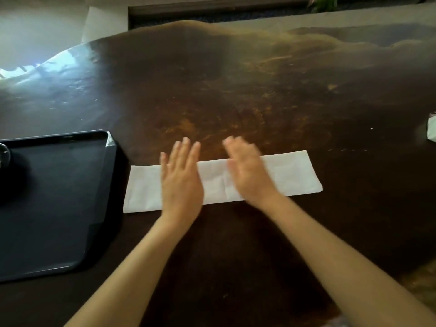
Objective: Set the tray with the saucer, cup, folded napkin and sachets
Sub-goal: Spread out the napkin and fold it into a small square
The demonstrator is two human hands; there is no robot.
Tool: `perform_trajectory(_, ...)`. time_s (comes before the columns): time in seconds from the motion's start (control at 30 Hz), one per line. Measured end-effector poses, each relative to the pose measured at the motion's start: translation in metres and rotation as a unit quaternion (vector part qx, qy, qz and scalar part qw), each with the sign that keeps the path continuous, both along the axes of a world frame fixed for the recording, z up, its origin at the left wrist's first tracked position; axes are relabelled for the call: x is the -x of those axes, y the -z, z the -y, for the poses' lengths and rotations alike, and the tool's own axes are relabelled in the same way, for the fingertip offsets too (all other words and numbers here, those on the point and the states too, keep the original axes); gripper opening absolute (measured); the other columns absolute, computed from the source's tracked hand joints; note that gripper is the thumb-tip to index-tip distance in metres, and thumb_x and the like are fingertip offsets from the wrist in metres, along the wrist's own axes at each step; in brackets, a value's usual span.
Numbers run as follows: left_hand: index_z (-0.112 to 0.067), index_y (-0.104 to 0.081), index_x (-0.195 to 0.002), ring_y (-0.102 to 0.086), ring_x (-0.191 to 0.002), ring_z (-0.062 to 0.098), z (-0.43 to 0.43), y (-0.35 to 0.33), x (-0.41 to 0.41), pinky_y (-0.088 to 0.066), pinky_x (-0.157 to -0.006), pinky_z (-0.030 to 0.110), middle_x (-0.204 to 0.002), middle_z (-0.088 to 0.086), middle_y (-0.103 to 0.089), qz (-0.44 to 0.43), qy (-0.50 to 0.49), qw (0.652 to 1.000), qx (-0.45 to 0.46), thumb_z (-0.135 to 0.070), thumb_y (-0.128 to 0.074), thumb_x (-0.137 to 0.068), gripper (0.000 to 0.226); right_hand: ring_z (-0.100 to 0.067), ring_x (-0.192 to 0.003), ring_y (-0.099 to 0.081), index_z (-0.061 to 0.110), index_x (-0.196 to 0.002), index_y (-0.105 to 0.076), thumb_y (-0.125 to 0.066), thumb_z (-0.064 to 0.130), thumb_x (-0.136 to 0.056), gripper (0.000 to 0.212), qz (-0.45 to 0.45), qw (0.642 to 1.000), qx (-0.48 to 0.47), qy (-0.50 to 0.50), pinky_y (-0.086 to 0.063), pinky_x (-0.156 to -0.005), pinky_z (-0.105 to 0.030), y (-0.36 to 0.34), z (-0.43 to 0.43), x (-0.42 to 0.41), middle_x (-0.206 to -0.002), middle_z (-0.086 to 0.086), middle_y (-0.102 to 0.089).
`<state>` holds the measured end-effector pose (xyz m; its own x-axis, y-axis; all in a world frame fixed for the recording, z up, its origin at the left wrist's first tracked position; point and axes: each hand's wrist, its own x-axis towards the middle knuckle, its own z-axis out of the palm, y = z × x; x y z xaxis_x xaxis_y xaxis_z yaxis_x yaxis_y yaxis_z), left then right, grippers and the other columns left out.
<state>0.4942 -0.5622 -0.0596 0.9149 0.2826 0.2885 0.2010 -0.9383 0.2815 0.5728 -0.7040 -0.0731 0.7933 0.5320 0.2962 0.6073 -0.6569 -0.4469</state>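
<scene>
While the napkin [290, 175] lies in a long strip on the bench [259, 90] beside the tray [112, 149], left grip [181, 182] and right grip [247, 171] spread flat over it, holding nothing, the right blurred, perhaps skimming. Folding step; next, pinch an end across.

Counter [259, 90]: dark brown wood, glossy, amber worn patches through middle, far edge wavy and irregular. Strong whitish glare [28, 67] on counter's left part, daylight from upper left. Beyond far edge, top left: pale surface [42, 20], washed out by light, wall or floor unclear. Top centre: dark horizontal band [212, 10], detail too dim to tell. Top right: green plant [323, 3] with pink spot, cut by frame edge. Near right corner: lighter mottled patch [422, 279].
</scene>
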Motion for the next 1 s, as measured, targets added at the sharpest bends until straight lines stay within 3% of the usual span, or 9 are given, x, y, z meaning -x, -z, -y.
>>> perform_trajectory(0.07,-0.018,-0.018,-0.147,-0.005,-0.146,0.02,0.014,0.014,-0.007,-0.001,-0.119,0.043,-0.157,0.004,-0.015,-0.086,0.015,0.996,0.034,-0.014,-0.03,-0.097,0.052,-0.02,-0.145,-0.012,0.014,-0.147,-0.023,-0.027,0.027,-0.1,0.049,-0.086,0.989,0.1,-0.067,-0.005,-0.117,-0.038,0.009,-0.031,0.018,-0.155,-0.004,-0.023)
perform_trajectory(0.13,-0.019,-0.007,-0.149,0.004,-0.146,0.017,0.008,0.031,-0.008,-0.001,-0.119,0.044,-0.159,0.001,-0.004,-0.166,-0.017,0.986,0.009,-0.026,-0.023,-0.098,0.053,-0.015,-0.146,0.001,0.017,-0.149,-0.011,-0.019,0.029,-0.101,0.05,-0.063,0.979,0.182,-0.061,0.002,-0.118,-0.037,0.023,-0.041,0.024,-0.159,0.0,-0.009)
perform_trajectory(0.3,-0.023,0.004,-0.148,0.014,-0.144,0.012,-0.009,0.04,-0.007,0.005,-0.119,0.041,-0.158,-0.005,0.009,-0.189,-0.012,0.982,-0.002,-0.039,-0.007,-0.097,0.055,-0.015,-0.146,0.004,0.025,-0.149,-0.004,-0.013,0.038,-0.1,0.052,-0.037,0.973,0.224,-0.04,0.003,-0.118,-0.04,0.029,-0.039,0.019,-0.159,0.005,-0.001)
perform_trajectory(0.4,-0.024,0.002,-0.148,0.012,-0.144,0.011,-0.018,0.04,-0.003,0.006,-0.119,0.039,-0.158,-0.006,0.007,-0.181,-0.013,0.983,0.002,-0.048,-0.01,-0.095,0.059,-0.017,-0.146,0.005,0.031,-0.148,-0.002,-0.015,0.046,-0.098,0.055,-0.045,0.968,0.244,-0.032,0.006,-0.116,-0.04,0.029,-0.023,0.012,-0.159,0.006,0.0)
perform_trajectory(0.77,-0.02,-0.004,-0.149,0.008,-0.145,0.009,-0.075,0.037,0.019,0.007,-0.118,0.03,-0.159,-0.004,0.002,-0.183,-0.051,0.982,0.0,-0.055,-0.016,-0.092,0.068,-0.013,-0.145,0.007,0.026,-0.148,-0.001,-0.012,0.043,-0.098,0.054,-0.089,0.955,0.268,0.095,0.003,-0.119,-0.036,0.023,0.087,-0.021,-0.158,0.006,0.001)
perform_trajectory(1.0,-0.018,-0.004,-0.149,0.009,-0.144,0.008,-0.094,0.035,0.028,0.005,-0.119,0.034,-0.158,-0.004,0.003,-0.188,-0.039,0.981,0.01,-0.057,-0.017,-0.091,0.071,-0.012,-0.145,0.008,0.022,-0.149,-0.002,-0.014,0.043,-0.098,0.056,-0.097,0.954,0.269,0.089,0.005,-0.118,-0.032,0.02,0.095,-0.022,-0.159,0.004,0.001)
